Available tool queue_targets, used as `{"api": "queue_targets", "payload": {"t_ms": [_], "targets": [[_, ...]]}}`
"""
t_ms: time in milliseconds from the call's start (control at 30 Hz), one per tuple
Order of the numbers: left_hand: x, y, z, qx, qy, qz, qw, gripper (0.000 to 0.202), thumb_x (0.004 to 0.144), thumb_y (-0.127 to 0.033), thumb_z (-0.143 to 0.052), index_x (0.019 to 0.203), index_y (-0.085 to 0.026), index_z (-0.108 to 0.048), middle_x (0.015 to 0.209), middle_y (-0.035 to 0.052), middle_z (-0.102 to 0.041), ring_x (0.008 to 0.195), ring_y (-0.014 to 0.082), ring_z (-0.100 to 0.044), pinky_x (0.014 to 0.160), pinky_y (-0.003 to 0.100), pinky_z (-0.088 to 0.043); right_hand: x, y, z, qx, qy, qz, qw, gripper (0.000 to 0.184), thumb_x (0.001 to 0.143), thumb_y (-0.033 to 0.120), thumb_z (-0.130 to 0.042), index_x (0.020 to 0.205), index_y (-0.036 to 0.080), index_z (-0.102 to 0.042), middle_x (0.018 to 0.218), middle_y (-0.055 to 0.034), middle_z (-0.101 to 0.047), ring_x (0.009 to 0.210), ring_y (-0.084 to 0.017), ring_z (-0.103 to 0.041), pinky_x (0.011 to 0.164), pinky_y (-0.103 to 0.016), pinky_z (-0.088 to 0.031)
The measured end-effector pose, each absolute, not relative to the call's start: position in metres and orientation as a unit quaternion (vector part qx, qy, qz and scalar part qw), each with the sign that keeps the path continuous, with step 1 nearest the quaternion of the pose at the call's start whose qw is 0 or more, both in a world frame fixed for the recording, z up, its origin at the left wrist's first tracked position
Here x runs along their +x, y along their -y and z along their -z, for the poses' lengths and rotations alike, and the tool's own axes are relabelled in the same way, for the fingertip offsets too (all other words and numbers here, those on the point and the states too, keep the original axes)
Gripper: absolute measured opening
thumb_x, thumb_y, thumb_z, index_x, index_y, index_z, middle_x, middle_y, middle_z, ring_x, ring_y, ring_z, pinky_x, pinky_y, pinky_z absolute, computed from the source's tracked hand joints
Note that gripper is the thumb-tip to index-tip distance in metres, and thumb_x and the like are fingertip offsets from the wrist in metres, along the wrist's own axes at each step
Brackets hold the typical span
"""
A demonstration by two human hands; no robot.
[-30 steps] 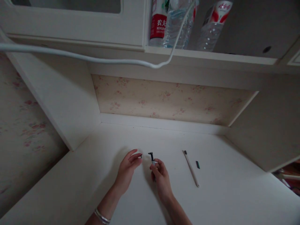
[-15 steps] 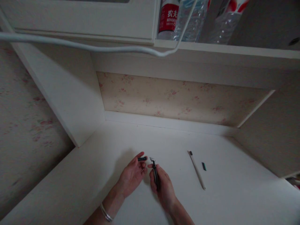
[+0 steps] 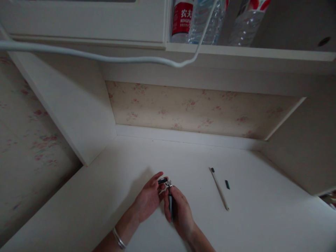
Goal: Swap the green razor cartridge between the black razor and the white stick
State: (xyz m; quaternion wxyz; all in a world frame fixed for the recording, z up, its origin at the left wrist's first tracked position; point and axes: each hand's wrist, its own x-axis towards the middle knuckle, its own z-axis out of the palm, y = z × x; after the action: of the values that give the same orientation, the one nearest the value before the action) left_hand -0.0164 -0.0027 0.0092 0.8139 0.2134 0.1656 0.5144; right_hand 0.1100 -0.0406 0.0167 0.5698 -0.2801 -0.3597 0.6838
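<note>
Now cartridge [image 3: 162, 181] touching razor [image 3: 170, 201] head

left hand [image 3: 149, 196] now closer to right hand [image 3: 178, 210], small black cartridge [image 3: 162, 181] now touching the razor handle [image 3: 170, 203] at its metal tip, gap seen a second ago now closed

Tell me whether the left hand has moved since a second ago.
Yes. The left hand has closed in toward the right hand, bringing its small black piece up against the razor, nearer the white stick.
</note>
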Motion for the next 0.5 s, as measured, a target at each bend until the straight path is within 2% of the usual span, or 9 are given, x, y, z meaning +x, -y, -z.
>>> {"api": "queue_targets", "payload": {"t_ms": [233,367,500], "targets": [[-0.014,0.003,-0.006,0.230,-0.167,-0.515,0.808,0.038,0.081,-0.025,-0.074,0.117,-0.023,-0.063,0.114,0.0072,-0.065,0.092,0.0149,-0.061,0.086,0.028,-0.046,0.107,0.041,-0.005,-0.368,0.304,-0.675,0.562,0.045,0.081,0.059,-0.067,0.075,0.018,-0.051,0.055,0.0067,-0.040,0.040,-0.005,-0.022,0.036,-0.016,-0.014],[-0.013,0.004,-0.005,0.229,-0.168,-0.513,0.810,0.037,0.080,-0.026,-0.074,0.116,-0.024,-0.064,0.114,0.0067,-0.065,0.091,0.0151,-0.061,0.084,0.028,-0.047,0.105,0.041,-0.004,-0.378,0.328,-0.661,0.559,0.050,0.080,0.065,-0.064,0.073,0.017,-0.050,0.052,0.0079,-0.034,0.041,-0.005,-0.018,0.035,-0.016,-0.012],[-0.013,0.004,-0.004,0.228,-0.161,-0.510,0.813,0.036,0.082,-0.023,-0.072,0.117,-0.024,-0.063,0.113,0.0062,-0.065,0.088,0.0139,-0.061,0.081,0.027,-0.047,0.104,0.042,-0.002,-0.367,0.329,-0.658,0.570,0.047,0.083,0.061,-0.064,0.073,0.017,-0.051,0.053,0.0073,-0.036,0.042,-0.006,-0.020,0.037,-0.016,-0.014]]}}
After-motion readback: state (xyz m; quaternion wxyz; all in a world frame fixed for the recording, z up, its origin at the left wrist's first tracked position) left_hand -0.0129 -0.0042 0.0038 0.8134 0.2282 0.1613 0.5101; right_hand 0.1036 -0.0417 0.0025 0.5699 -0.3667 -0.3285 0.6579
